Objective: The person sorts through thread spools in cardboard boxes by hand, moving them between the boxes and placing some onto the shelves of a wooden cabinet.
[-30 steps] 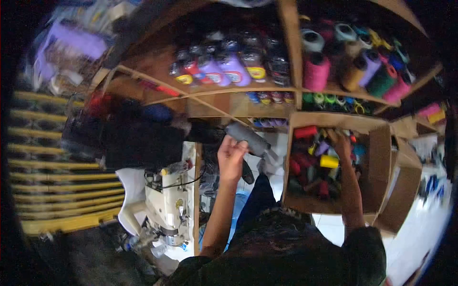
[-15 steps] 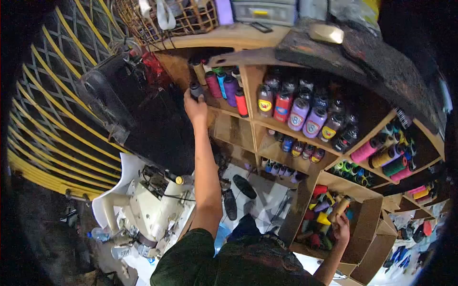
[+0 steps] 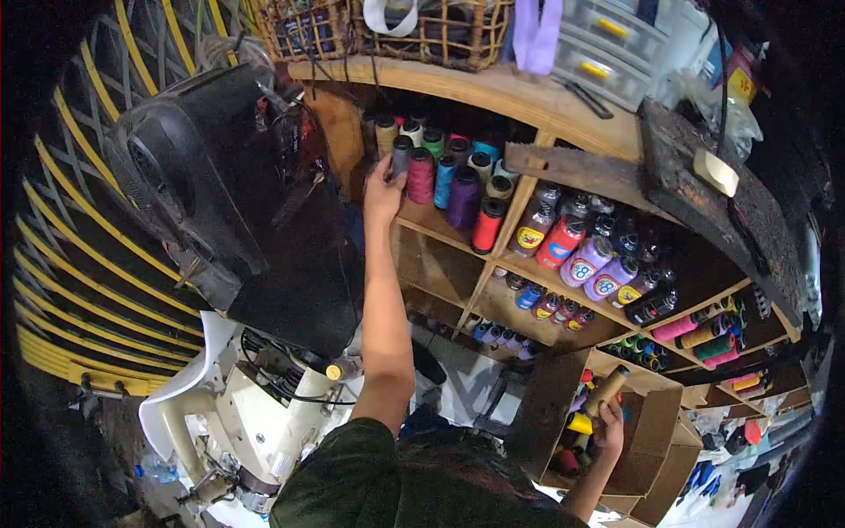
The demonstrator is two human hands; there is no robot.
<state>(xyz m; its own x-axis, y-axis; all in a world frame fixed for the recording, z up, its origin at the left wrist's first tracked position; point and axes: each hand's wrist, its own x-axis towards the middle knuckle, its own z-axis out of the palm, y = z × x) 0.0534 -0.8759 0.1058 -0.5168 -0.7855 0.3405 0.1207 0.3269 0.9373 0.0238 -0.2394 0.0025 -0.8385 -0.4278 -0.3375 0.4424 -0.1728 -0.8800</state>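
Observation:
My left hand [image 3: 385, 195] is closed around a dark grey thread spool [image 3: 401, 151] at the left end of a shelf compartment. The grey spool stands beside a magenta spool [image 3: 421, 179], in front of a tan one. Blue, purple and red thread spools stand further right in the same compartment. Lower right, my right hand [image 3: 607, 429] grips a tan thread cone [image 3: 607, 389], held tilted above an open cardboard box [image 3: 656, 414]. Inside the box lie loose spools, among them a yellow one [image 3: 579, 423].
Bottles [image 3: 563, 239] fill the neighbouring compartment, with more spools [image 3: 704, 339] at right. A wicker basket [image 3: 440, 35] and plastic drawers [image 3: 607, 53] sit on top. To the left are a black case [image 3: 194, 176], yellow bars, and a cream sewing machine [image 3: 264, 414].
My left hand has brought the grey spool up against the row on the shelf. My right hand still holds the tan cone over the box. The camera view has shifted.

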